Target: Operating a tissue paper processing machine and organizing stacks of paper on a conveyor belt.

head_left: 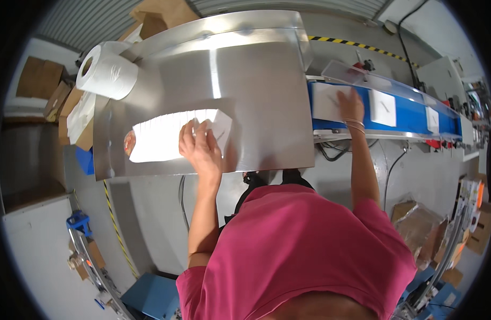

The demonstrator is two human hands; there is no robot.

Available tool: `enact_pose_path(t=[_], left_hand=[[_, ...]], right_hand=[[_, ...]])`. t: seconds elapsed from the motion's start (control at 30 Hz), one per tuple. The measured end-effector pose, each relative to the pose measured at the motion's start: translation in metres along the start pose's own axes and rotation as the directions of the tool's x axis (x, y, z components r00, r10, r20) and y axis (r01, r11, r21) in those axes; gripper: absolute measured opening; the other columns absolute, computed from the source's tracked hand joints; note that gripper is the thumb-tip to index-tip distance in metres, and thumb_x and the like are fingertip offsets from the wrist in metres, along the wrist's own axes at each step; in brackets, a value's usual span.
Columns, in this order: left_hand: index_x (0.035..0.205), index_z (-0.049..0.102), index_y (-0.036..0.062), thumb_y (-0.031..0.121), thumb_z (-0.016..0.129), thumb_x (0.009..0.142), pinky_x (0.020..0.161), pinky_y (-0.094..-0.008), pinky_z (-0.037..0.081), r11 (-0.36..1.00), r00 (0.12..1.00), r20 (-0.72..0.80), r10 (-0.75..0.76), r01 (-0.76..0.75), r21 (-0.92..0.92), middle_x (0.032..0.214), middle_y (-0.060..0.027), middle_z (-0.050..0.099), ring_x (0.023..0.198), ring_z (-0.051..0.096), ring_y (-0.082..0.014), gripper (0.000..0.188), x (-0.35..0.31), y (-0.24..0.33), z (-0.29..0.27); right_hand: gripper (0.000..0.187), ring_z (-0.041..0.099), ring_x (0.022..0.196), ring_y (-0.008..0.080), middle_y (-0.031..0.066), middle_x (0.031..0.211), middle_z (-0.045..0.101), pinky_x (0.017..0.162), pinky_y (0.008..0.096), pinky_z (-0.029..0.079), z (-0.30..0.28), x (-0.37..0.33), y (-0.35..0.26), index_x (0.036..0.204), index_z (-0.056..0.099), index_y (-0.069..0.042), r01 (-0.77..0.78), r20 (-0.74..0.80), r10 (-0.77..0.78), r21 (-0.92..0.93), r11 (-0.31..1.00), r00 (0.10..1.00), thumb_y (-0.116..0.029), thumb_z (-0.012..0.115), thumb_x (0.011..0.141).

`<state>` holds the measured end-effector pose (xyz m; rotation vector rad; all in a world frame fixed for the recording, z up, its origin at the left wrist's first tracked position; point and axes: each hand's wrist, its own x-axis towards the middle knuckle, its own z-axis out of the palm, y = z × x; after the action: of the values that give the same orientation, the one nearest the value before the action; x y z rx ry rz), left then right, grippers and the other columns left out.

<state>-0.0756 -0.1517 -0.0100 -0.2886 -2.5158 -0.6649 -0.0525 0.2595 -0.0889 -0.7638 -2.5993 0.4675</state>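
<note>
A row of thin white boxes (159, 137), packed side by side, lies on the steel table in front of me. My left hand (202, 148) rests over the right end of this row, its fingers bent and gripping the boxes there. At the row's left end sits a small reddish round piece (129, 143), partly hidden. My right hand (351, 106) reaches over the near end of a blue conveyor belt (405, 113), at the right edge of a flat white box (326, 102). Motion smears its fingers, so their grip is unclear. Farther along the belt lies another white box (383, 108) with a dark mark.
The steel table (256, 106) has a raised back edge. A large white roll (108, 72) stands at its far left corner, near cardboard boxes (40, 77). A clear guard (373, 80) runs along the belt's far side. Cables (333, 152) hang below.
</note>
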Motion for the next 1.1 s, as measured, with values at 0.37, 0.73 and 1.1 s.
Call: enact_pose_path(t=[0.37, 0.73, 1.1], left_hand=[[0.102, 0.066, 0.0099, 0.006, 0.065, 0.077, 0.101, -0.05, 0.025, 0.998, 0.993, 0.099, 0.061, -0.061, -0.003, 0.128, -0.0171, 0.046, 0.123, 0.038, -0.0383, 0.026, 0.004, 0.004, -0.015], [0.111, 0.06, 0.0022, 0.004, 0.062, 0.081, 0.099, -0.0484, 0.029, 0.999, 0.996, 0.088, 0.003, 0.001, -0.044, 0.126, -0.0188, 0.047, 0.12, 0.041, -0.037, 0.03, 0.012, -0.018, -0.015], [0.104, 0.065, 0.006, 0.0, 0.063, 0.077, 0.099, -0.0484, 0.03, 0.999, 0.998, 0.061, 0.015, -0.013, -0.037, 0.124, -0.0144, 0.049, 0.12, 0.041, -0.0353, 0.028, 0.011, -0.018, -0.01]], right_hand=[[0.038, 0.055, 0.108, 0.0216, 0.006, 0.122, 0.055, 0.088, 0.032, 0.047, -0.004, -0.042, -0.232, 0.114, 0.058, -0.009, 0.078, 0.448, -0.694, 0.807, 0.585, 0.564, -0.012, 0.07, 0.078], [0.025, 0.042, 0.066, 0.0095, -0.001, 0.071, 0.047, 0.058, 0.0282, 0.04, 0.019, -0.049, -0.148, 0.088, 0.057, -0.005, -0.262, 0.531, -0.335, 0.759, 0.595, 0.778, -0.03, 0.065, 0.088], [0.06, 0.053, 0.109, 0.0332, 0.0162, 0.117, 0.057, 0.09, 0.0444, 0.042, -0.01, 0.01, -0.002, 0.125, 0.051, -0.01, 0.047, -0.168, -0.104, -0.313, 0.949, 0.98, -0.036, 0.071, 0.076]])
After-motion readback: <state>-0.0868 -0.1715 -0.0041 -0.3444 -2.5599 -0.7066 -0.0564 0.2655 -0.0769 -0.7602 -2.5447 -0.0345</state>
